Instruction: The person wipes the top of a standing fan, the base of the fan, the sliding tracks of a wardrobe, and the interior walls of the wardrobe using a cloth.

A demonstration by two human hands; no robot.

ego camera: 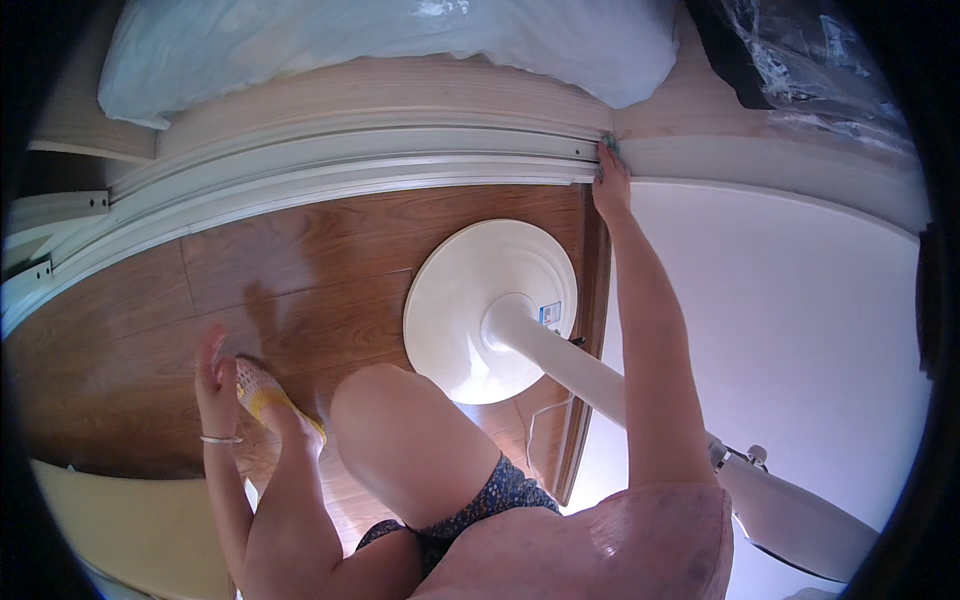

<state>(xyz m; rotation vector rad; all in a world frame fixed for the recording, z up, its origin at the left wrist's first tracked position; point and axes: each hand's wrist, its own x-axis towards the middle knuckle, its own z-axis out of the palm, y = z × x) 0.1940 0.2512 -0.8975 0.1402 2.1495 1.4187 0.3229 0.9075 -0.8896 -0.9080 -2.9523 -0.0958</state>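
My right hand (613,176) reaches to the far end of a white sliding-door track (420,142), at the corner by the wall. A small greenish thing, perhaps a cloth, shows at its fingertips; whether it is gripped I cannot tell. My left hand (217,382), with a bracelet at the wrist, hangs over the wooden floor (330,262) with its fingers apart and nothing in it. It is slightly blurred. Beyond the track is a pale wood cabinet floor (375,86) with a large whitish plastic bag (390,34) on it.
A round white stand base (450,300) with a slanting pole (574,367) stands near the right wall (772,315); a white cable (534,427) trails beside it. A clear plastic package (817,67) lies at upper right. A cream-coloured surface (135,517) is at lower left.
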